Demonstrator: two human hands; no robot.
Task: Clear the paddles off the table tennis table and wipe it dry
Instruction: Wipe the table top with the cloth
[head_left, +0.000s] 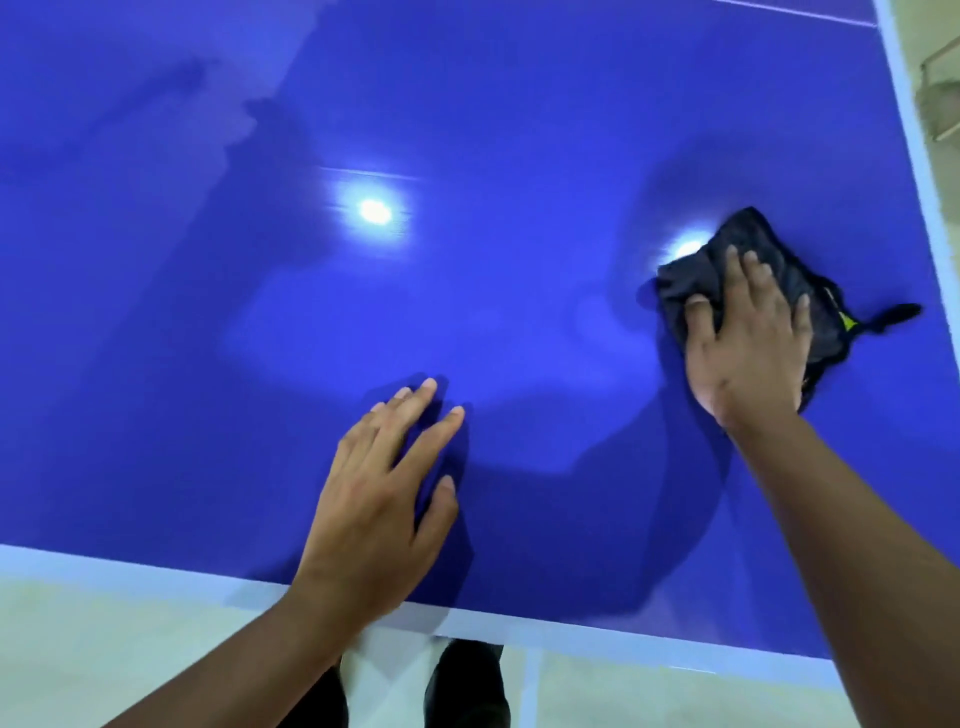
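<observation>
No paddles show on the desk; your right hand, fingers straight, presses the dark cloth near its right edge, left hand resting flat, empty. Wiping seems mid-course.

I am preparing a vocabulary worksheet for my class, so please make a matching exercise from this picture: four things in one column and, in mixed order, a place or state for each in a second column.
Column one
1. left hand
2. right hand
3. cloth
4. white line

Column two
A. black and bunched up, partly under a palm
B. fingers spread over the bare blue table, holds nothing
C. presses flat on the cloth
D. runs along the near table edge

Pairs: 1-B, 2-C, 3-A, 4-D
</observation>
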